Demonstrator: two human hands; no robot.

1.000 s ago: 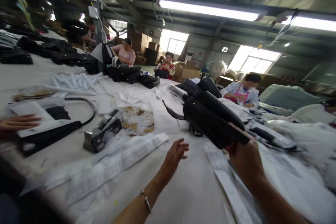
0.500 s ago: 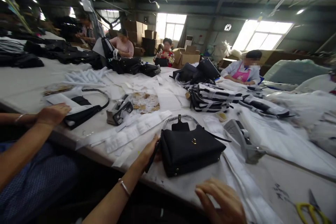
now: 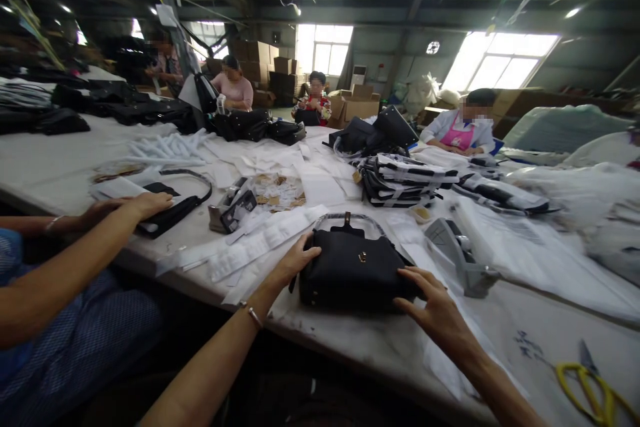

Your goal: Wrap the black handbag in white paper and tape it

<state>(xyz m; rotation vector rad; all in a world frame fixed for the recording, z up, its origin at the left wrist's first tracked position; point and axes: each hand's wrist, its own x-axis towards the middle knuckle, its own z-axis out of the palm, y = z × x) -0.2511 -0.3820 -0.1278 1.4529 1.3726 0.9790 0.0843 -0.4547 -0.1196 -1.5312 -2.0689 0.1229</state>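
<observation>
A black handbag (image 3: 353,267) with a small gold clasp and a plastic-wrapped handle lies flat on the white table (image 3: 525,340) near its front edge. My left hand (image 3: 291,262) grips the bag's left end, thumb on top. On the bag's lower right corner rests my right hand (image 3: 434,307), its fingers curled over that corner. Both hands are on the bag at the same time.
White paper strips (image 3: 260,240) and a tape dispenser (image 3: 231,207) lie left of the bag; a second dispenser (image 3: 457,253) is to its right. Yellow scissors (image 3: 595,390) sit at far right. A neighbour's arm (image 3: 75,260) reaches to another black bag (image 3: 170,213). Wrapped bags (image 3: 405,187) are stacked beyond.
The bag was held up in my right hand, then set down on the table. My right hand has since come onto its right corner and my left hand has closed on its left end.
</observation>
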